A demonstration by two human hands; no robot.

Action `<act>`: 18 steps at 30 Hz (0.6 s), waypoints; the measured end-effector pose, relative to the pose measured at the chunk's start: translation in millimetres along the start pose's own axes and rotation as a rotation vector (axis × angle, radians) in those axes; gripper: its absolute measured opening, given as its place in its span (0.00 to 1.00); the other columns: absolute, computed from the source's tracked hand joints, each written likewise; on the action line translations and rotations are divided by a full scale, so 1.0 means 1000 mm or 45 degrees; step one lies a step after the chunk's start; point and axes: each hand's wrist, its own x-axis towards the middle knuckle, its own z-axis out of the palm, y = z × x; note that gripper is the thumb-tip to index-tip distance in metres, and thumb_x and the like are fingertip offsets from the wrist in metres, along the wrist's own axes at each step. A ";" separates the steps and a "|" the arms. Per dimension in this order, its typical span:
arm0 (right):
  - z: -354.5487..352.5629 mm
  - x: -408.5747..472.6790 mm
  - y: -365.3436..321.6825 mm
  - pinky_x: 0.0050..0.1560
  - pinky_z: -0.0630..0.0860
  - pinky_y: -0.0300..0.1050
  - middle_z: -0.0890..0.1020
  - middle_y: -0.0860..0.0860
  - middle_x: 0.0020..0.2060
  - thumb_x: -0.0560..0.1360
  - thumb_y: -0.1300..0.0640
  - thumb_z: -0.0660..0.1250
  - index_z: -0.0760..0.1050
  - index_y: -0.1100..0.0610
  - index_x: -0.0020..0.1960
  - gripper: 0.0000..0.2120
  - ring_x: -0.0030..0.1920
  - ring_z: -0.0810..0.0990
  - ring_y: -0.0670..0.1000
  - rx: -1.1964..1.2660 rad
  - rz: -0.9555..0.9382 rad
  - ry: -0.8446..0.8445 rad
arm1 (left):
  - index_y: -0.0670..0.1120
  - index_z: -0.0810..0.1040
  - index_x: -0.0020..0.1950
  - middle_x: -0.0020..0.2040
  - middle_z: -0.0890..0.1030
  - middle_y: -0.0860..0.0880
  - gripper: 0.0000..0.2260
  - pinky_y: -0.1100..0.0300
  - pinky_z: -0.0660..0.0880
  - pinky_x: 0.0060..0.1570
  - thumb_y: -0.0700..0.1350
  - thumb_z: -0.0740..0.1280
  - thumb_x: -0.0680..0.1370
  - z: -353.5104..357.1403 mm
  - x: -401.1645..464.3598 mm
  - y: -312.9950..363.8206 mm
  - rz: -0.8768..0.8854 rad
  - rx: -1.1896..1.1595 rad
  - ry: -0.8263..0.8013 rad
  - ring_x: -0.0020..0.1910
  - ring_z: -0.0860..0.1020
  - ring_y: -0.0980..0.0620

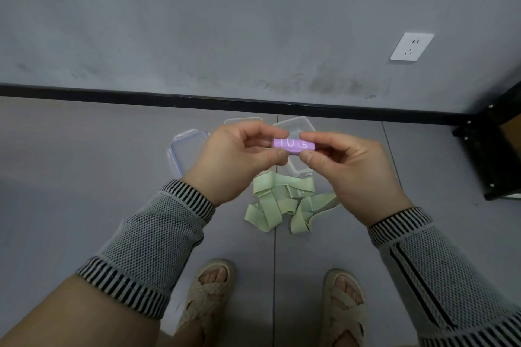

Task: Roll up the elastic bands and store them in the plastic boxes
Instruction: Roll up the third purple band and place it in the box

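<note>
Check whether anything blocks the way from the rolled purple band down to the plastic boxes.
Nothing visible does. The left hand and right hand pinch the rolled purple band in the air above the clear plastic boxes, which lie open on the floor. The green band lies nearer the feet, off that path.

"10 LB" on purple rolled band (293,145)
</note>
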 end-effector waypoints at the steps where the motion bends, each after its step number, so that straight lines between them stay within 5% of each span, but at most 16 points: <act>1: -0.001 0.000 -0.001 0.44 0.78 0.34 0.84 0.47 0.40 0.71 0.67 0.71 0.80 0.51 0.51 0.13 0.39 0.81 0.42 0.043 0.019 -0.008 | 0.47 0.80 0.47 0.37 0.85 0.50 0.09 0.66 0.78 0.38 0.35 0.72 0.71 0.000 0.000 0.001 -0.003 -0.031 -0.007 0.36 0.83 0.56; 10: 0.008 0.000 -0.003 0.40 0.79 0.38 0.84 0.49 0.39 0.67 0.59 0.76 0.79 0.53 0.45 0.09 0.38 0.82 0.46 0.055 0.096 0.047 | 0.43 0.79 0.43 0.33 0.83 0.49 0.05 0.66 0.75 0.34 0.34 0.68 0.74 0.011 0.002 -0.005 -0.132 -0.344 0.003 0.32 0.81 0.56; 18: 0.006 0.000 -0.003 0.40 0.76 0.40 0.82 0.50 0.33 0.59 0.52 0.74 0.82 0.55 0.43 0.14 0.34 0.78 0.47 0.574 0.219 0.121 | 0.42 0.78 0.46 0.35 0.83 0.48 0.04 0.66 0.76 0.35 0.35 0.66 0.75 0.013 0.001 0.002 -0.226 -0.604 -0.084 0.34 0.81 0.55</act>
